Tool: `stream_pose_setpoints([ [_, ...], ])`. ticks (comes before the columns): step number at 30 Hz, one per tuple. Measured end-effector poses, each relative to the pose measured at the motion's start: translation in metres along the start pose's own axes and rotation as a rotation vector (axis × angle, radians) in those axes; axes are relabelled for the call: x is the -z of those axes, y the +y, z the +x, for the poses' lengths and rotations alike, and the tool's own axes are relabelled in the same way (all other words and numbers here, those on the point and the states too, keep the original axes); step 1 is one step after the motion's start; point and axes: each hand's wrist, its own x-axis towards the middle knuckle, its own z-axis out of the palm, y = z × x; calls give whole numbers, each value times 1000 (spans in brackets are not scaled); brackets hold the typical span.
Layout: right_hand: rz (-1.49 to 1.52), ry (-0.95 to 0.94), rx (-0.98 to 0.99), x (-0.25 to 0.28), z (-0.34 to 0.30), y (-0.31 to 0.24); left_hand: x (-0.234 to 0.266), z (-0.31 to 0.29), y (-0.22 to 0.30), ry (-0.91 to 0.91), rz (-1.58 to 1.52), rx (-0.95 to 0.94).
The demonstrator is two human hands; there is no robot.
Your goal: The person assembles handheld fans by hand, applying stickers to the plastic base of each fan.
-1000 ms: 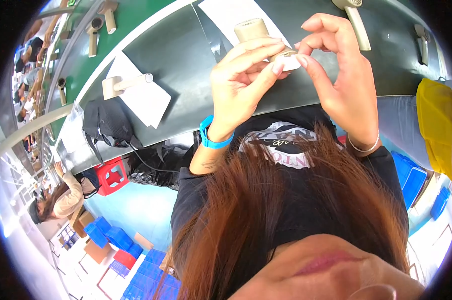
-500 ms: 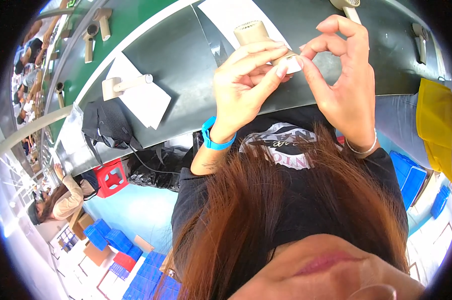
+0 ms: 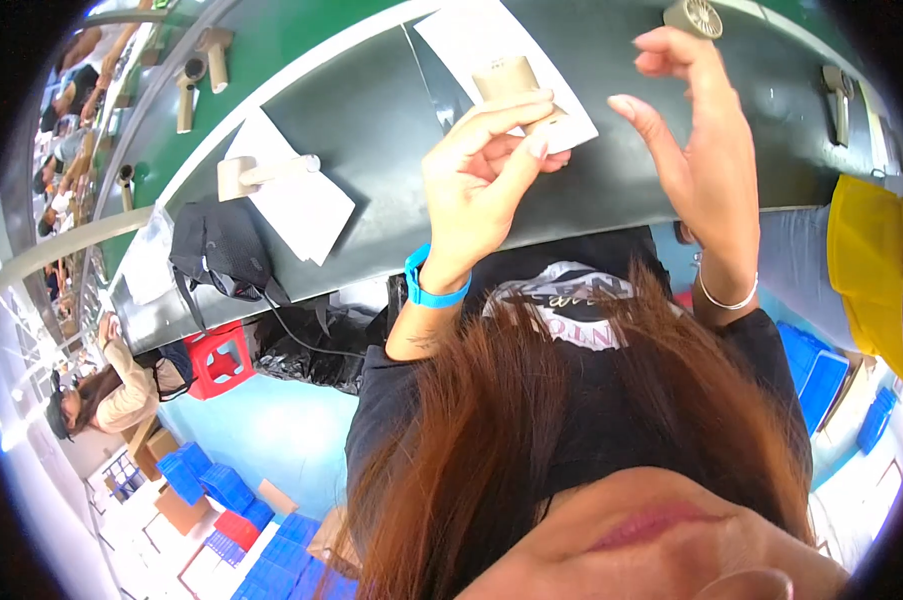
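My left hand (image 3: 476,190) is closed around the handle of a beige handheld fan (image 3: 506,80). It holds the fan up over the near part of the bench, with the fan's head pointing away from me. Most of the handle is hidden by my fingers. Off to the right, my right hand (image 3: 709,160) is raised with its thumb and fingers apart, and nothing shows between them. Just beyond its fingertips is another beige fan (image 3: 693,18) with a round spoked grille. A white sheet (image 3: 461,38) lies on the bench behind the held fan.
On the dark bench (image 3: 371,130), a beige fan (image 3: 236,178) rests on a white sheet (image 3: 316,215) at left, near a black bag (image 3: 221,250). More fans stand beyond. A red stool (image 3: 219,360), blue crates (image 3: 226,485) and a seated co-worker (image 3: 126,395) are at left.
My right hand has drawn away to the right from the held fan, and its thumb and fingers have spread. My left hand still holds the fan, whose head has tilted so the grille shows less.
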Motion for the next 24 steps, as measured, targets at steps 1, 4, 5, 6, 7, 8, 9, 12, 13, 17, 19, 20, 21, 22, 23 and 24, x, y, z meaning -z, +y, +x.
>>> stream_pose_setpoints([
  [1,3,15,26,-7,2,11,5,0,1,0,8,-29],
  [4,348,-292,227,-46,5,44,9,13,1,-64,-70,68],
  [5,410,-348,287,-60,10,45,10,19,4,-77,-66,42],
  [6,398,-329,306,-66,21,45,12,27,8,-84,-12,62],
  [7,343,-427,281,-73,31,44,15,30,13,-69,43,89],
  [8,286,-526,251,-79,39,45,17,37,19,-60,175,126],
  [9,283,-526,263,-84,49,52,17,48,26,-8,279,184],
  [12,625,-504,223,-99,81,46,25,86,20,13,109,9],
  [13,592,-499,228,-106,96,50,29,102,18,0,96,-17],
  [17,473,-280,341,-134,157,70,35,166,-18,170,94,-421],
  [19,293,-217,400,-144,184,83,46,195,-23,353,265,-437],
  [20,168,-200,486,-147,196,86,57,209,-27,352,133,-381],
  [21,42,-178,570,-151,207,90,76,223,-27,524,451,-401],
  [22,-71,-163,607,-160,217,105,105,245,-41,587,677,-416],
  [23,-143,-120,629,-169,227,120,141,262,-62,653,907,-422],
  [24,-210,-124,600,-179,234,134,174,273,-82,685,1277,-443],
])
